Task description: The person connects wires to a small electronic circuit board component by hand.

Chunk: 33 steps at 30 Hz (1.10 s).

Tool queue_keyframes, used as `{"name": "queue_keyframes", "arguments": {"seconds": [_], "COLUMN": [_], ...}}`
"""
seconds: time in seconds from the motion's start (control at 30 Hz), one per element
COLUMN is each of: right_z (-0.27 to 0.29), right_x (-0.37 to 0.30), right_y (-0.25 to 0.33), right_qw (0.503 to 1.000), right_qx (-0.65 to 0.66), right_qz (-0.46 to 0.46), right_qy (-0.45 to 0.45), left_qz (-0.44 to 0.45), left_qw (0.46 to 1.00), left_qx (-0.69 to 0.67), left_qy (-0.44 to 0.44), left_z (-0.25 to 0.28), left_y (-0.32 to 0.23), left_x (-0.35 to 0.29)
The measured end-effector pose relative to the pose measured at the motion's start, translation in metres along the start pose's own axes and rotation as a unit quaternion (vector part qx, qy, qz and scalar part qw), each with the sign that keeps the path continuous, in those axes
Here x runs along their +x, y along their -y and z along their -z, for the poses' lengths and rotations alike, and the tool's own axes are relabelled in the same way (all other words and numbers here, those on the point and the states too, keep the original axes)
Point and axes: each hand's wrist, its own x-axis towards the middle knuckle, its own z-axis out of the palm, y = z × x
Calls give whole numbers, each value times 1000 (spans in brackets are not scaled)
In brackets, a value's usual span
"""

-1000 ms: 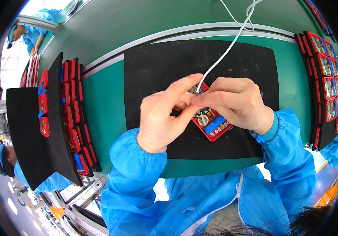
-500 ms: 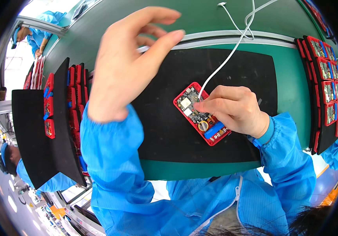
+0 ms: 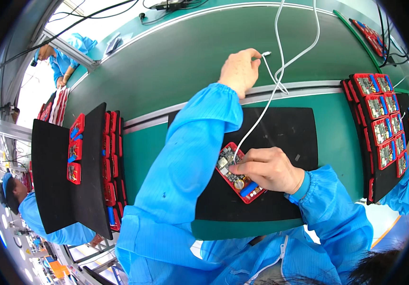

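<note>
On the black mat [image 3: 280, 128] lies a red case with a bare circuit board [image 3: 230, 159], a round coin cell and a blue block. A white cable [image 3: 260, 121] runs down onto the board. My right hand [image 3: 266, 166] is closed over the case, its fingertips pinched at the cable's end; the fingers hide the exact contact. My left hand [image 3: 240, 70] reaches out to the far side of the bench. Its fingertips are closed at a small white cable plug [image 3: 267, 53]; the grip is partly hidden.
At left, black boards [image 3: 54, 175] carry several red cases [image 3: 73, 173]. On the right stands a stack of black trays with red-cased circuit boards [image 3: 377, 105]. A metal rail [image 3: 304, 86] crosses the green bench. Co-workers in blue [image 3: 73, 45] are at the left and right.
My left hand has moved away from me and to the right, reaching the loose plug. My right hand stays at the board. The view has tilted up.
</note>
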Motion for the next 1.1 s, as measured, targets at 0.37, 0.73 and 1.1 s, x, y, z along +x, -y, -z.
{"name": "queue_keyframes", "arguments": {"seconds": [0.37,0.73,1.1], "right_z": [2,7,3], "right_x": [-3,2,2], "right_y": [1,-1,5], "right_qw": [1000,1000,1000], "right_qx": [9,4,-11], "right_qz": [4,21,-6], "right_qy": [20,-2,10], "left_qz": [27,84,-313], "left_qw": [991,930,907], "left_qx": [127,-342,282], "left_qy": [23,104,15], "left_z": [-46,40,101], "left_y": [-4,31,34], "left_x": [60,-8,-158]}}
